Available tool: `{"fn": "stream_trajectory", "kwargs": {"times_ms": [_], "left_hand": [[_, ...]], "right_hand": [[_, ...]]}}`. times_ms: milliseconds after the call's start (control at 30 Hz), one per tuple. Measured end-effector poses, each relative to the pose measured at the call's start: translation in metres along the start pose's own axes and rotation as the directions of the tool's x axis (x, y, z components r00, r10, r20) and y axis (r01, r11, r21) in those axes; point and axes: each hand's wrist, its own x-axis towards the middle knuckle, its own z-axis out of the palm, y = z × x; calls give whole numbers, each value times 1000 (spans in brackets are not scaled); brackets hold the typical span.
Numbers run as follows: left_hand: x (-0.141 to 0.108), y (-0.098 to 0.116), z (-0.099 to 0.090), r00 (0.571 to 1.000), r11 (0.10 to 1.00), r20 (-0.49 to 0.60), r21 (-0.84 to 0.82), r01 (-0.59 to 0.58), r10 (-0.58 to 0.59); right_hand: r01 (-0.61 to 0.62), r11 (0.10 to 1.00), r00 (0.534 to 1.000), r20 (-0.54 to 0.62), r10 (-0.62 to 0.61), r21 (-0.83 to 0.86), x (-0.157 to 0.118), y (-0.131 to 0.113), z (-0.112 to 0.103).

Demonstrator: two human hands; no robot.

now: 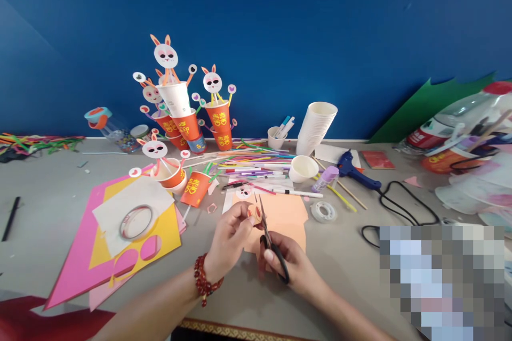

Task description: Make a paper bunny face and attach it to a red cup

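While scissors (270, 248) cut — cups (219, 127), glue gun (357, 171) crowd round

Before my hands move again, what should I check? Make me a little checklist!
1. Right hand has the black-handled scissors: ok.
2. Left hand holds the small paper piece with red ovals: ok.
3. Left fingertips well away from the blades: not ok, they look very close.
4. Red bead bracelet away from the blades: ok, it's on the left wrist.
5. Blue glue gun away from both hands: ok.
6. Glue gun cool: cannot tell.
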Motion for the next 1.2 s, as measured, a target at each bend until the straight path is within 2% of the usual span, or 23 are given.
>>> {"fn": "stream_trajectory", "kwargs": {"times_ms": [1200], "left_hand": [[-1, 1, 0, 998, 997, -10, -42, 67, -68]], "right_hand": [[1, 999, 1000, 17, 0, -47, 2, 0, -1]]}}
